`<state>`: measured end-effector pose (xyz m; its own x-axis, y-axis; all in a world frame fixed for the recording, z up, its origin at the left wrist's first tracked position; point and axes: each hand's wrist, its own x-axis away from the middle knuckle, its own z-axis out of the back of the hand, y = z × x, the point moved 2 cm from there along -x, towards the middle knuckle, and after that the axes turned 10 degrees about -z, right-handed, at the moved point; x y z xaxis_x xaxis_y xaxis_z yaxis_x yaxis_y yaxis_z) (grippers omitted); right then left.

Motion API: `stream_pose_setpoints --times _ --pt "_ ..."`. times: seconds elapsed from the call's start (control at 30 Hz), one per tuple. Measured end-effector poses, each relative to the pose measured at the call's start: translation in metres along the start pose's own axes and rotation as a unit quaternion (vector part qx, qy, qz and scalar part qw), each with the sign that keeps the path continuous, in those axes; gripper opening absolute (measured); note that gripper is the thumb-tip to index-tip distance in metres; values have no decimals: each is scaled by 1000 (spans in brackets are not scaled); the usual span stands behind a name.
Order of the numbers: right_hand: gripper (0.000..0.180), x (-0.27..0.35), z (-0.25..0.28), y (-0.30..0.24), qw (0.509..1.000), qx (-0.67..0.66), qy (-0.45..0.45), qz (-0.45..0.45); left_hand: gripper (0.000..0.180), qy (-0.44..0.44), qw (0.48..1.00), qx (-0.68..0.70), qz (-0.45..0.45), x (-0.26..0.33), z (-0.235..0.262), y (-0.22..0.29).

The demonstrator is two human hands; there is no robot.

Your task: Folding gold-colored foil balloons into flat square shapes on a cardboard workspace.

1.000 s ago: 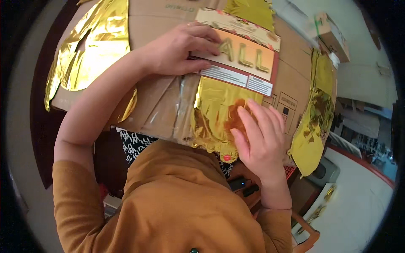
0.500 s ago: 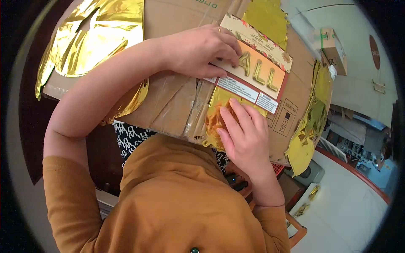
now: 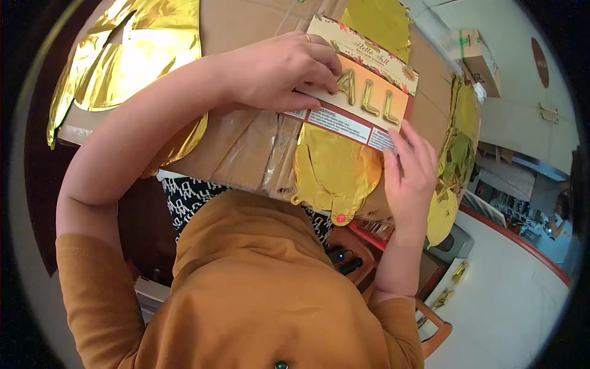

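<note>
A printed cardboard packaging card [image 3: 369,101] with pictures of gold letter balloons lies tilted on a brown cardboard box. My left hand [image 3: 286,71] reaches over its left part, fingers curled on the printed face and thumb along the lower border. At the card's lower right corner, my right hand [image 3: 413,175] has thumb and fingers closed about the edge. Out from under the card's near edge comes a flat gold foil balloon [image 3: 338,172], smoothed out, with a small red round mark on its tab. How its upper part meets the card is hidden.
The cardboard box [image 3: 239,147] serves as a work surface over my lap. Gold foil balloons lie on its left side [image 3: 160,55], far edge [image 3: 381,24] and right edge [image 3: 458,141]. A small carton [image 3: 476,58] stands beyond on the right, near a pale cabinet door [image 3: 516,98].
My right hand has left the crumpled gold foil balloon and moved right and up to the card's corner. The balloon now lies flatter. My left hand and the card have shifted slightly left.
</note>
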<state>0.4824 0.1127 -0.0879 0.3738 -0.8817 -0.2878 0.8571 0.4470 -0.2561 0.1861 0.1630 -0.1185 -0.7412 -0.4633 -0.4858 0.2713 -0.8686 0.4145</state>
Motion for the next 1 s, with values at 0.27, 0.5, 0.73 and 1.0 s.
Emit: stream_pose_setpoints --times 0.27,0.5,0.73,1.0 --pt "33 2 -2 27 999 25 -18 20 33 -21 1000 -1 13 -7 -1 2" --pt "30 0 -7 41 999 -45 -4 29 36 -46 998 5 39 -8 4 3" --pt "29 -7 -7 46 997 -63 -5 33 36 -54 996 7 64 -8 4 1" --pt "28 -16 -13 58 995 -79 -4 53 37 -44 996 18 71 -5 2 -7"
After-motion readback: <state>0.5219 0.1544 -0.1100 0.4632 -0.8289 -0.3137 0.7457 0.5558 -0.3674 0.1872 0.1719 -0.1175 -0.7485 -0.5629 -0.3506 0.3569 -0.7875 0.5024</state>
